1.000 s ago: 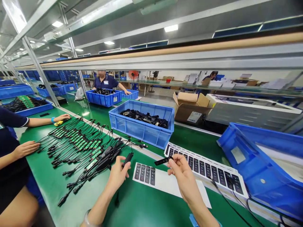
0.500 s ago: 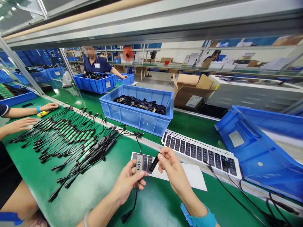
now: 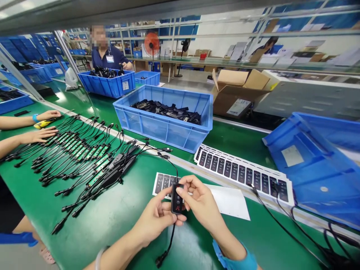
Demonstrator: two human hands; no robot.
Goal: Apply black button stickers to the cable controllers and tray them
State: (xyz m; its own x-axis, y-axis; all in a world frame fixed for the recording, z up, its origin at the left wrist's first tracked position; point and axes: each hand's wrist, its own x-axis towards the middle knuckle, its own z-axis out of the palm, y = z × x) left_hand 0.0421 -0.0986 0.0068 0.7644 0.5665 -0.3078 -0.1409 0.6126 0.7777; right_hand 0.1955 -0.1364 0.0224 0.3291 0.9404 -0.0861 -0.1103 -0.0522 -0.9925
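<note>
My left hand (image 3: 159, 214) is closed around a small black cable controller (image 3: 176, 205), its cords running up and down from the case. A dark label with printed symbols now covers the controller's face. The thumb and finger of my right hand (image 3: 194, 193) pinch the label's upper end against the case. Behind them lies a sheet of black labels (image 3: 161, 183), partly hidden by my hands, with bare white backing (image 3: 232, 204) to the right. Left of my hands, several controllers with cords and green circuit boards (image 3: 80, 150) lie in rows.
A blue bin (image 3: 160, 129) of black parts stands behind the labels. More label sheets (image 3: 242, 174) lie along the ledge, beside a tilted blue bin (image 3: 312, 180). Loose cables (image 3: 298, 228) run at the right. A co-worker's hands (image 3: 42, 135) rest at the left; another person stands across the bench.
My right hand has brought the loose label left onto the controller's face, covering its slots. The head view has tilted down. The co-worker's near hand has moved onto the circuit boards.
</note>
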